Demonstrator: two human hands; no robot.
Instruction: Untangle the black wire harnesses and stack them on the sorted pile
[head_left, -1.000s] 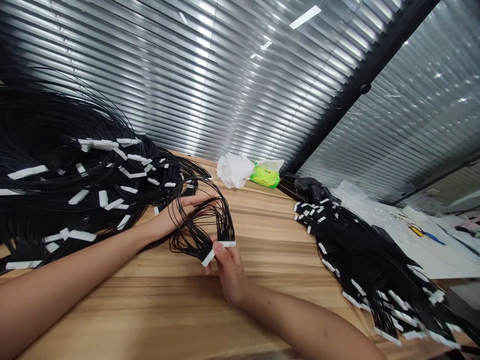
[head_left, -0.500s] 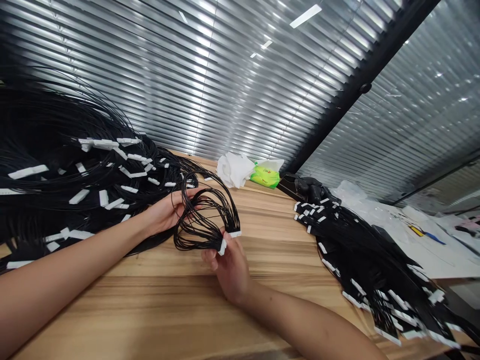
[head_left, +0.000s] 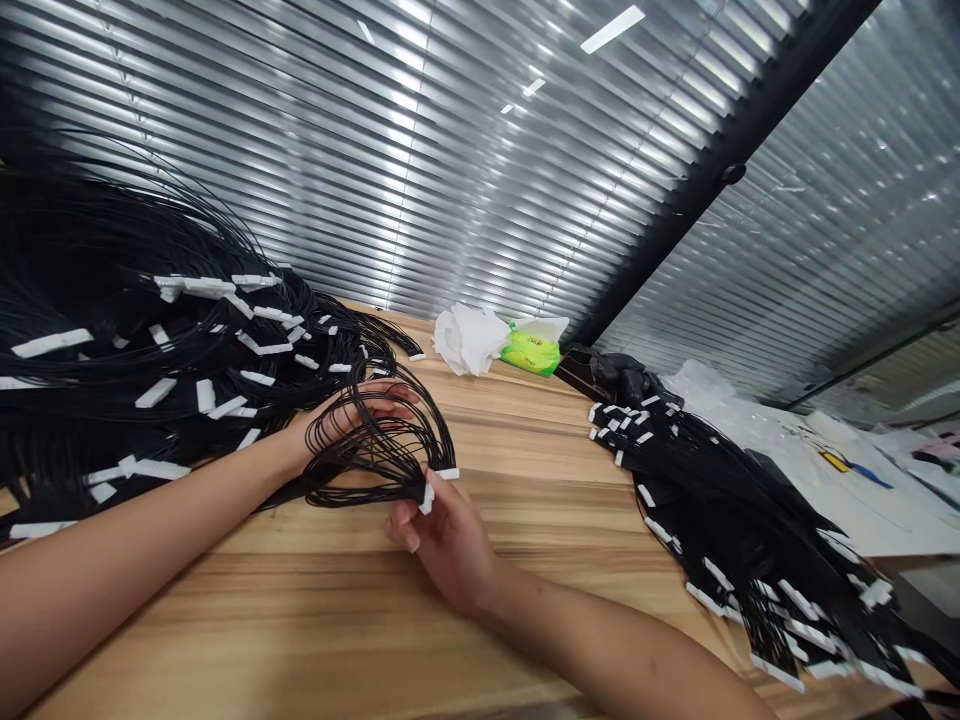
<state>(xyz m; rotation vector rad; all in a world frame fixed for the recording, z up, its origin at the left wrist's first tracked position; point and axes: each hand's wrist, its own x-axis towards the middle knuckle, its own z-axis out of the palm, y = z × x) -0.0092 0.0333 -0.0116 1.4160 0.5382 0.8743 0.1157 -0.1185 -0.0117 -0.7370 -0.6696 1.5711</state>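
Note:
A looped bundle of thin black wires (head_left: 375, 445) ends in two white connectors (head_left: 436, 484). My right hand (head_left: 442, 535) pinches those connectors between thumb and fingers just above the wooden table (head_left: 315, 600). My left hand (head_left: 341, 425) reaches through the wire loop, fingers stretched out and apart, with the strands wrapped over it. Both hands sit near the table's middle.
A big heap of black wire harnesses with white connectors (head_left: 135, 370) fills the left. A second pile of them (head_left: 735, 530) lies on the right. Crumpled white tissue (head_left: 465, 340) and a green packet (head_left: 529, 352) lie at the back. Papers and plastic (head_left: 825, 450) lie at the far right.
The wire loop has been turned and drawn leftward, spreading wider over my left hand. My right hand, holding the connectors, has shifted slightly left and twisted.

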